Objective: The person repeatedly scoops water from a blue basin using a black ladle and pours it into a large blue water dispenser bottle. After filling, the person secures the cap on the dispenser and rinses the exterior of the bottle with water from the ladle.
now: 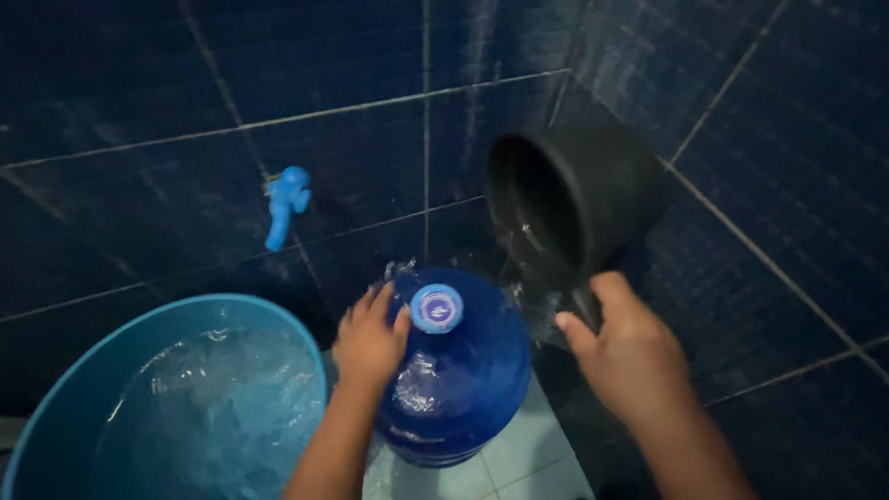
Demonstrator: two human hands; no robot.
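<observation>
A large blue water jug point(463, 380) stands upright on the pale tiled floor, its blue cap point(436, 307) on top. My left hand point(370, 340) rests flat on the jug's left shoulder, next to the cap. My right hand point(622, 350) grips the handle of a dark scoop point(569, 199), tilted on its side above the jug. Water spills from the scoop's mouth onto the jug's top and right shoulder.
A light blue tub point(83, 380) filled with water sits at the lower left. A blue tap point(287, 204) sticks out of the dark blue tiled wall point(139, 83). Pale floor tiles point(537, 454) show beside the jug.
</observation>
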